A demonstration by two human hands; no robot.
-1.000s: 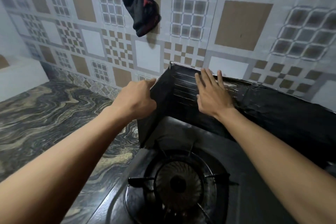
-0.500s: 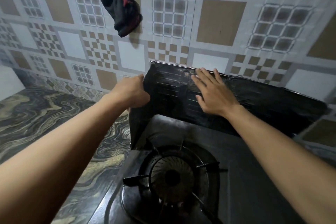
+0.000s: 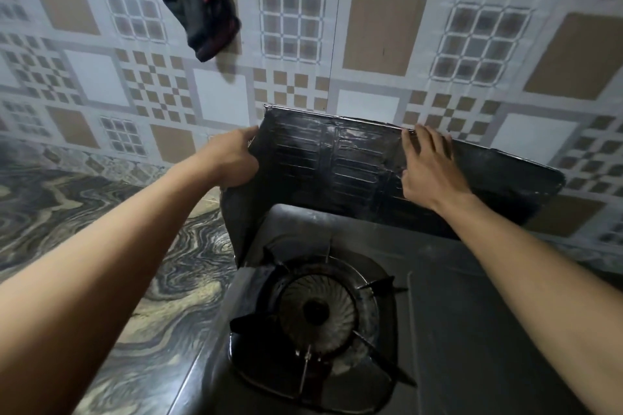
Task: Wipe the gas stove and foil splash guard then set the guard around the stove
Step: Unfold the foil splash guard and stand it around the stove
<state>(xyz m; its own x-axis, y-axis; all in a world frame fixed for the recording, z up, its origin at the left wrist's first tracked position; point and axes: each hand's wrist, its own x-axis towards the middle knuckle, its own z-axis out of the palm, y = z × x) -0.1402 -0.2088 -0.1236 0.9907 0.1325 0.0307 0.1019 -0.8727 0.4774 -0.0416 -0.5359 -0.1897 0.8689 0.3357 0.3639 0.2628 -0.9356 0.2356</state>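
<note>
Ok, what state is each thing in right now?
Splash guard: upright, folded around the stove's back and left side.
Left hand: gripping the guard's left fold.
Right hand: flat on the back panel, fingers at its top edge.
Burner: unlit.
Black cloth: hanging on the wall.

At eleven o'clock from where I stand, a black cloth (image 3: 199, 12) with a bit of red on it hangs bunched up on the wall (image 3: 387, 30), under a strip of clear tape. The wall is tiled in squares of tan, white and grey, some with checker patterns and some with small grid panes. At nine o'clock and down toward seven, the surface (image 3: 67, 205) stretches out below me, a dark stone with swirling bands of cream and grey. It meets the wall at ten o'clock.
</note>
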